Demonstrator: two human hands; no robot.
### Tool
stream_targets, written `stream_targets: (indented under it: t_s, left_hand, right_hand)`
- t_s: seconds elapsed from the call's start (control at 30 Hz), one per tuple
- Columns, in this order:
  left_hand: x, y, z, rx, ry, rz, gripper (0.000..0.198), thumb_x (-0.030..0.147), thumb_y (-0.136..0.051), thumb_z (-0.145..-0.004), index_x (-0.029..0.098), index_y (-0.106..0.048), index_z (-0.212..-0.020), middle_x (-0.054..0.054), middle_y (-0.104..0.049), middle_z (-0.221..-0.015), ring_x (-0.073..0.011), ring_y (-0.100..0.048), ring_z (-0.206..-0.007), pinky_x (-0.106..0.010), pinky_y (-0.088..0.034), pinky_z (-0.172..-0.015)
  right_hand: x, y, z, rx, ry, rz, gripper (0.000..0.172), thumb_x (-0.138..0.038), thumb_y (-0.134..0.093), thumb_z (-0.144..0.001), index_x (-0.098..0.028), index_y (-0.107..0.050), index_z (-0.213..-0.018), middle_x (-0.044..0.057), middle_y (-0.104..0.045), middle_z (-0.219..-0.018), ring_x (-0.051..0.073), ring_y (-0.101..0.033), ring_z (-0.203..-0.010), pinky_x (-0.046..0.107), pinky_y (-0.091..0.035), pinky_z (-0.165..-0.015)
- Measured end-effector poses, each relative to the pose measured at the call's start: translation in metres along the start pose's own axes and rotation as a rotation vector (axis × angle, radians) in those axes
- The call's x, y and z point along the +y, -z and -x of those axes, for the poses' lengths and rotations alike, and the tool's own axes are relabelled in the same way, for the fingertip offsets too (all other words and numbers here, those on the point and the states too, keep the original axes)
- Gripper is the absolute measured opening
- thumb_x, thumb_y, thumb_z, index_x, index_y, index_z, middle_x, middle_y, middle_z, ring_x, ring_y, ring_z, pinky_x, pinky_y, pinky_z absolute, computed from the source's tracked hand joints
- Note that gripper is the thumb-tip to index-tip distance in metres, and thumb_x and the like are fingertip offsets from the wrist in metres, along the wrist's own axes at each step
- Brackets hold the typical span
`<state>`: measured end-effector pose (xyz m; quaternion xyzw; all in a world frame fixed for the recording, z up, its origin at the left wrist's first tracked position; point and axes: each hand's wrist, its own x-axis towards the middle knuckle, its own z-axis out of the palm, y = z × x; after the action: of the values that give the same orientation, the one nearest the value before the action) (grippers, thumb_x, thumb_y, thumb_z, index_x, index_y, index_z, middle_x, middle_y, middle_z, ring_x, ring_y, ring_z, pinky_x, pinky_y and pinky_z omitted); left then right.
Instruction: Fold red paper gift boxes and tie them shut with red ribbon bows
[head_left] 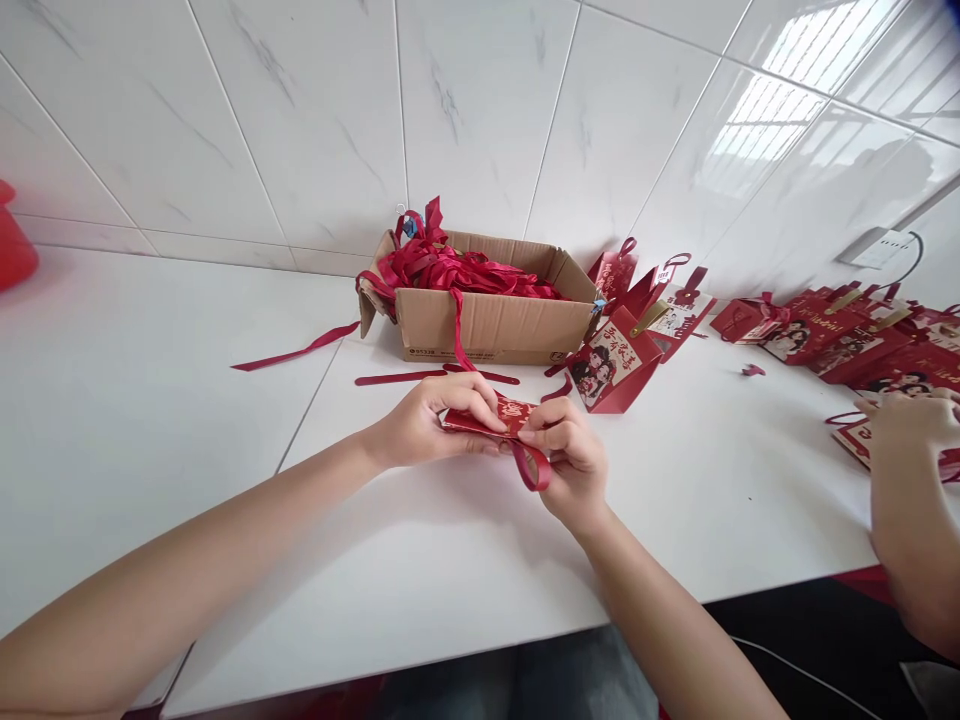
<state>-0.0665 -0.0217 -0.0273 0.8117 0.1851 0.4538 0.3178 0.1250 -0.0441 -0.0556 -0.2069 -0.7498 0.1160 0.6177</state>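
A flat red paper gift box (501, 414) with gold print is held low over the white table (112, 400). My left hand (424, 424) grips its left end, fingers curled over the top edge. My right hand (570, 455) pinches its right end together with a loop of dark red ribbon (532, 468) that hangs below the fingers. Both hands are closed on these things.
A cardboard box (487, 322) full of red ribbons stands behind my hands by the tiled wall. Loose ribbon strips (300, 352) lie in front of it. Finished red gift bags (611, 362) crowd the right. Another person's hand (911, 430) works at the far right.
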Motion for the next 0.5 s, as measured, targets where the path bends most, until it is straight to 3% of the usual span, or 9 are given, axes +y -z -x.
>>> stream_targets:
  t_s: [0.13,0.23,0.5]
  left_hand:
    - [-0.003,-0.003,0.002,0.017,-0.036,-0.027,0.014,0.019,-0.078,-0.071,0.019,-0.073,-0.084,-0.006,-0.067,-0.085,-0.0166,-0.067,-0.082,-0.031,-0.06,-0.074]
    - [-0.004,-0.009,0.005,0.103,-0.114,-0.124,0.013,0.018,-0.077,-0.072,0.018,-0.072,-0.084,-0.006,-0.067,-0.085,-0.0152,-0.067,-0.08,-0.029,-0.06,-0.073]
    - [-0.013,-0.02,0.011,0.238,-0.226,-0.299,0.013,0.012,-0.071,-0.078,0.02,-0.07,-0.089,-0.006,-0.07,-0.09,-0.0168,-0.069,-0.087,-0.033,-0.059,-0.077]
  right_hand:
    - [-0.001,-0.001,-0.001,0.008,-0.017,-0.024,0.015,-0.013,-0.067,-0.079,-0.024,-0.057,-0.08,0.0,-0.056,-0.078,0.013,-0.057,-0.068,0.028,-0.047,-0.055]
    - [-0.002,-0.001,0.0,0.024,-0.05,-0.044,0.016,-0.012,-0.068,-0.078,-0.024,-0.057,-0.078,-0.001,-0.056,-0.078,0.013,-0.057,-0.069,0.027,-0.047,-0.057]
    - [0.0,-0.002,0.002,-0.012,-0.254,-0.149,0.013,-0.018,-0.071,-0.075,-0.023,-0.058,-0.075,0.001,-0.059,-0.082,0.015,-0.059,-0.076,0.031,-0.052,-0.063]
